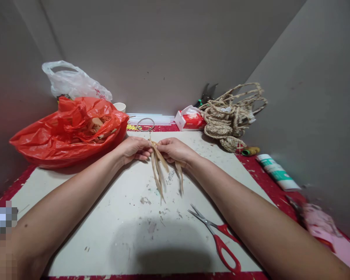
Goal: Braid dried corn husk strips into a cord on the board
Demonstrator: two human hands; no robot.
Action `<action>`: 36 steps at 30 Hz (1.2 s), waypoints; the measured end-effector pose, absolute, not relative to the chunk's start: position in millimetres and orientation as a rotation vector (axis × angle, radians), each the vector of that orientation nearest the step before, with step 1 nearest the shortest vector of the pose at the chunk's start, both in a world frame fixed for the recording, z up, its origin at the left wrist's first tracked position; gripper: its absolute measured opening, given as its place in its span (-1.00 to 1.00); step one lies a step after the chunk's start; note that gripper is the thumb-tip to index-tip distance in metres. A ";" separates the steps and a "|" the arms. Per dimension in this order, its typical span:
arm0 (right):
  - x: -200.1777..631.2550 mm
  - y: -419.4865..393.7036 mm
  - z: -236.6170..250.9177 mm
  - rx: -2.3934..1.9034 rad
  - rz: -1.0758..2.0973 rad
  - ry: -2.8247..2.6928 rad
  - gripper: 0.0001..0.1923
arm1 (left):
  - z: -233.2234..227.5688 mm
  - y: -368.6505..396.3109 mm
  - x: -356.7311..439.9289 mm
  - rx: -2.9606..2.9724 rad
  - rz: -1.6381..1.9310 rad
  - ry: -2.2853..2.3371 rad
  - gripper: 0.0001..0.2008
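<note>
Several dry tan fibre strips (156,171) hang down between my hands over the white board. My left hand (136,149) is closed, pinching the strips near their top. From the other side, my right hand (173,149) pinches the strips too, and one separate strip end (180,177) dangles below it. Just beyond my fingers, a thin wire ring (146,124) stands above the strips and appears joined to their top. Red-handled scissors (214,233) lie partly opened on the board, close to my right forearm.
A red plastic bag (67,136) of dry strips sits at the left, with a clear bag (76,79) behind. At the back are a cup (120,106), clear sticks (163,119), a tissue pack (191,118) and coiled straw rope (227,116). A white-green roll (278,172) lies right.
</note>
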State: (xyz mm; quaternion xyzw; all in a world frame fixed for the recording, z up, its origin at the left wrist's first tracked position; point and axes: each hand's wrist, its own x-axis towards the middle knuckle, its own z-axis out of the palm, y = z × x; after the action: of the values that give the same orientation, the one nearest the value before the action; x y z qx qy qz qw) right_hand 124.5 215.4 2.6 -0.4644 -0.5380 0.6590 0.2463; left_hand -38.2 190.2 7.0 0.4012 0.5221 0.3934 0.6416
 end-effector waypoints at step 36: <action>129.3 219.2 3.9 -1.220 1.962 -1.487 -0.89 | 9.4 191.6 -29.3 0.950 0.866 1.284 -0.85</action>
State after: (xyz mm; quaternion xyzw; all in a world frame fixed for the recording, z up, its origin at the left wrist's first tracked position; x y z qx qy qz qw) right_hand 129.3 219.2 3.9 -0.4354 -0.5308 0.7003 0.1957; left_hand -29.3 191.6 9.4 0.4121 0.5575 0.3759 0.6149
